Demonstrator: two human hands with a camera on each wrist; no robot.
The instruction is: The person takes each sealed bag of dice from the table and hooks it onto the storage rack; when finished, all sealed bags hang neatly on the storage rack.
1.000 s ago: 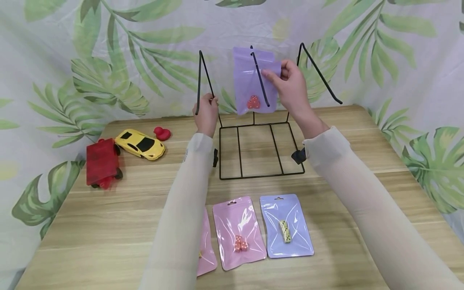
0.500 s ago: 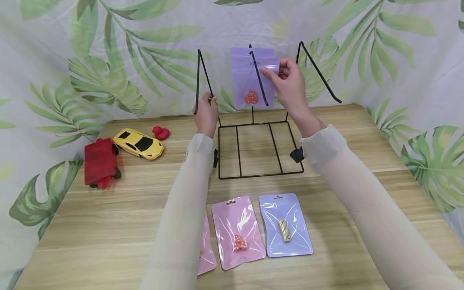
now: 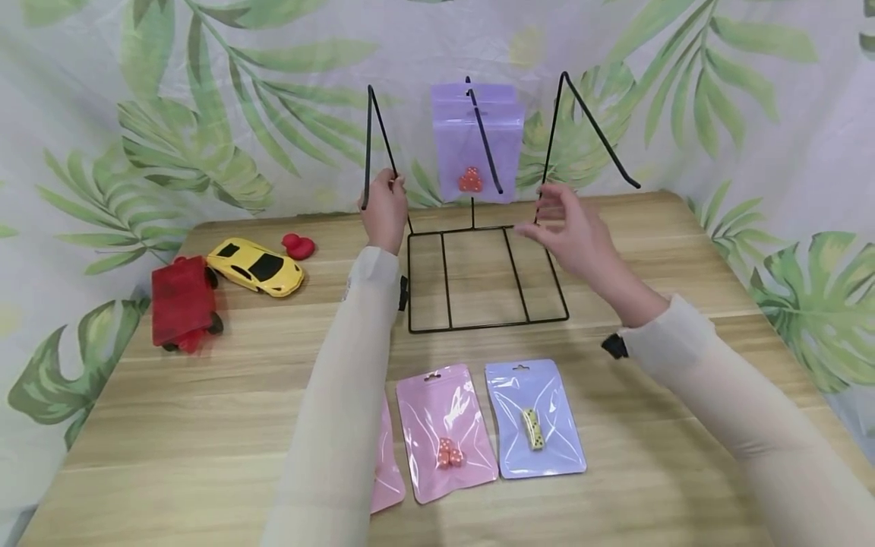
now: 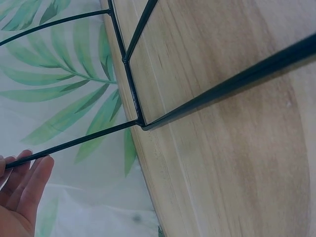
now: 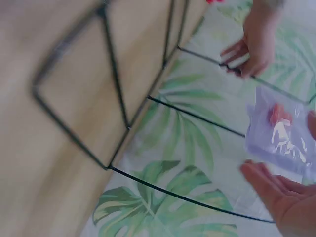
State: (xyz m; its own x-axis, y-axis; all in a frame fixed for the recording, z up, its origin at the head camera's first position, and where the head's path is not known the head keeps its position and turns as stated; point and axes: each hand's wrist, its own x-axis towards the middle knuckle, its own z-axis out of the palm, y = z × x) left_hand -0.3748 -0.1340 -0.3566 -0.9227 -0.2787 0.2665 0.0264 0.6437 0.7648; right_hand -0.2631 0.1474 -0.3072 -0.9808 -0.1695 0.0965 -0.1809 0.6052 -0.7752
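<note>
A black wire display rack (image 3: 488, 327) with upright rods and angled hooks stands at the back of the table. My left hand (image 3: 384, 213) grips its left upright; in the left wrist view the fingers (image 4: 37, 182) wrap the rod. On the middle hook hang purple zip bags (image 3: 451, 144), overlapping, with red dice showing in the front one. My right hand (image 3: 577, 235) is below and right of them near the right upright, fingers loosely bent, holding nothing. In the right wrist view a gap shows between its fingertips (image 5: 249, 170) and the purple bags (image 5: 276, 131).
In front of the rack lie a pink bag (image 3: 447, 414) with red dice and a blue bag (image 3: 536, 395) with yellow dice. Another pink bag (image 3: 388, 475) is partly hidden by my left sleeve. A yellow toy car (image 3: 256, 266), red toy cart (image 3: 179, 300) and red duck (image 3: 298, 245) sit left.
My right hand has let go of the purple bag and moved down and to the right. The bag now hangs on the middle hook. My left hand still grips the upright.
</note>
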